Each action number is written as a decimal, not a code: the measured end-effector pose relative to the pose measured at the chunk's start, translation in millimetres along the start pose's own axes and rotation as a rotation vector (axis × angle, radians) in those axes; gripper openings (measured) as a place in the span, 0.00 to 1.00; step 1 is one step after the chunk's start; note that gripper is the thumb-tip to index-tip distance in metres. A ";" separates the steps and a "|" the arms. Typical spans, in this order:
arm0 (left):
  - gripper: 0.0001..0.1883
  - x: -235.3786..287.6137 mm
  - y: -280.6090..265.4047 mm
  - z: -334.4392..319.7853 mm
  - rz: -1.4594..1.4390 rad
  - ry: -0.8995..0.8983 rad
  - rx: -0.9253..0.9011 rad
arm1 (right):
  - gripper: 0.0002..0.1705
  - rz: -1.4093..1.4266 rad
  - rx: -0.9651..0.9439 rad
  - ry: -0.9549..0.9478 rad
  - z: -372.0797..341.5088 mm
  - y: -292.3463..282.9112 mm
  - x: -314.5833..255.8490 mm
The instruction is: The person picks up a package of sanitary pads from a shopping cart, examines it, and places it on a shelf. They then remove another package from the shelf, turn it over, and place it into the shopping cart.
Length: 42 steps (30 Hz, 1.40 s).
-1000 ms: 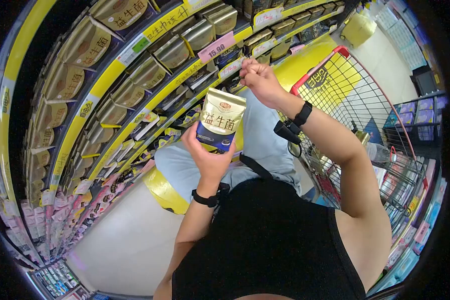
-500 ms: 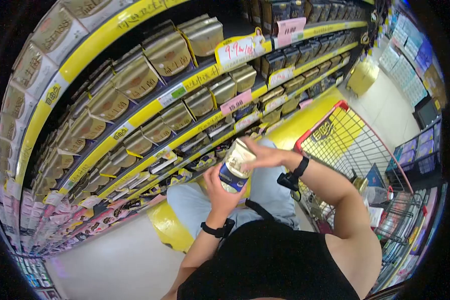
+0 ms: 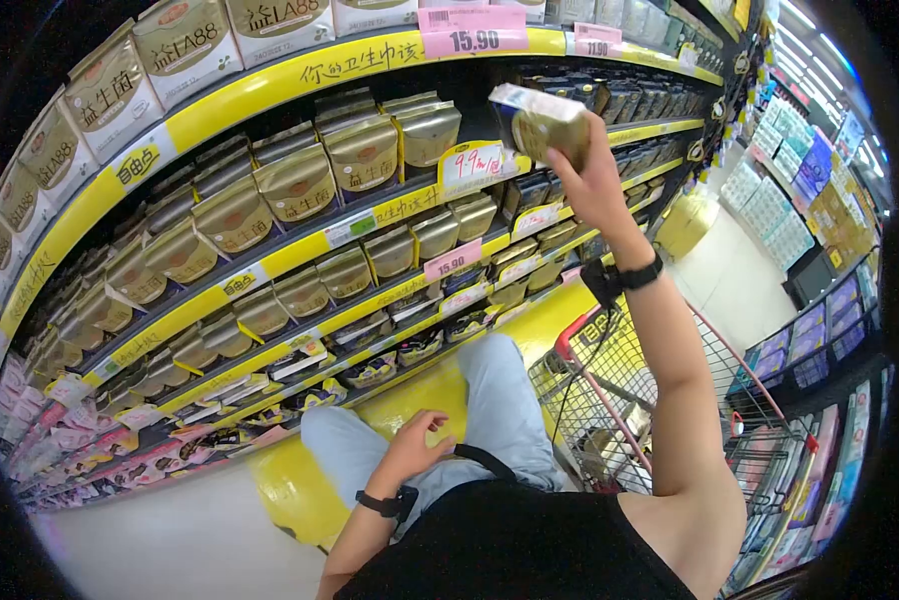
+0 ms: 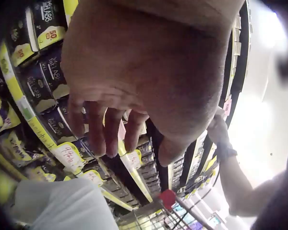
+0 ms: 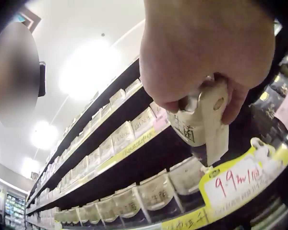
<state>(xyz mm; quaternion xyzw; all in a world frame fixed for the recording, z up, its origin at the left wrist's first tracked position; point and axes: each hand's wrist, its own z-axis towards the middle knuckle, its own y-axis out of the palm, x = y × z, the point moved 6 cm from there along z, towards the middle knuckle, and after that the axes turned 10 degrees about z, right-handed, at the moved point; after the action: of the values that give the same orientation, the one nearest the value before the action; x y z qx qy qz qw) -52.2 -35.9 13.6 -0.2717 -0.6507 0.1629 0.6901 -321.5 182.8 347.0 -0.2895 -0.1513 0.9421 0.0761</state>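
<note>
My right hand (image 3: 598, 188) grips a gold pack of sanitary pads (image 3: 542, 120) and holds it raised in front of the shelves, tilted on its side. In the right wrist view the thumb and fingers clasp the upper end of the pack (image 5: 216, 120), whose pale narrow side shows, above a yellow-edged 9.9 price card (image 5: 233, 184). Matching gold packs (image 3: 360, 155) stand in a row on the shelf to the left. Over my lap, my left hand (image 3: 415, 448) holds nothing; its fingers are loosely bent, and the left wrist view shows them hanging apart.
Yellow-edged shelves (image 3: 270, 90) of packs curve across the front and left, with pink 15.90 price tags (image 3: 475, 32). A wire shopping cart (image 3: 610, 400) with a red handle stands at my right. A yellow box (image 3: 685, 225) sits on the aisle floor beyond.
The pack has passed from my left hand to my right, which has lifted it up towards the shelves. My left hand has let go and dropped to my lap. The head view has tilted up.
</note>
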 end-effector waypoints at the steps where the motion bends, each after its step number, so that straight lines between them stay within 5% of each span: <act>1: 0.21 2.9 5.7 -1.9 0.005 0.008 -0.044 | 0.32 -0.047 0.027 -0.040 14.6 2.0 9.1; 5: 0.23 8.7 25.9 -6.6 0.015 0.061 -0.190 | 0.31 -0.147 -0.077 -0.037 57.9 27.7 45.9; 7: 0.24 16.9 27.9 -6.4 0.039 0.120 -0.223 | 0.31 -0.301 0.034 -0.134 77.6 39.6 75.2; 11: 0.24 23.8 27.6 -7.3 0.057 0.085 -0.270 | 0.30 -0.357 -0.092 -0.011 113.1 65.5 86.6; 15: 0.25 3.1 32.2 -16.7 0.048 0.030 -0.301 | 0.29 -0.317 0.056 -0.322 129.5 91.7 74.0; 23: 0.27 -2.1 29.2 -22.6 0.060 0.006 -0.330 | 0.27 -0.579 -0.162 -0.112 145.3 147.2 84.6; 24: 0.27 0.0 30.5 -22.3 0.082 0.028 -0.339 | 0.23 -0.653 -0.351 0.025 147.9 155.5 91.4; 25: 0.27 -0.1 31.3 -21.7 0.103 0.037 -0.339 | 0.18 -0.659 -0.267 -0.178 150.7 162.8 100.3; 27: 0.28 -0.2 29.6 -25.4 0.129 0.040 -0.321 | 0.15 -0.643 -0.438 -0.054 150.2 168.6 96.8; 33: 0.30 -3.5 32.4 -29.8 0.171 0.025 -0.320 | 0.27 -0.668 -0.443 -0.051 161.2 178.1 113.4; 35: 0.30 -8.5 36.8 -30.8 0.156 0.026 -0.331 | 0.28 -0.632 -0.302 -0.263 161.4 178.4 106.6; 36: 0.30 -12.8 40.0 -29.9 0.150 0.032 -0.339 | 0.30 -0.600 -0.406 -0.196 168.4 187.9 134.6; 39: 0.30 -15.0 40.5 -28.3 0.152 0.061 -0.346 | 0.30 -0.604 -0.291 -0.316 158.6 181.2 87.5; 42: 0.31 -10.7 33.6 -29.6 0.197 0.088 -0.292 | 0.30 -0.658 -0.400 -0.217 164.7 187.6 84.1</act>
<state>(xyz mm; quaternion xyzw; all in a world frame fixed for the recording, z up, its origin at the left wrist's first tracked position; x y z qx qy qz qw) -19.7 -20.1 -14.9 -0.4383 -0.6068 0.1211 0.6519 -494.7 -14.3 370.9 -0.1336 -0.4236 0.8445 0.2994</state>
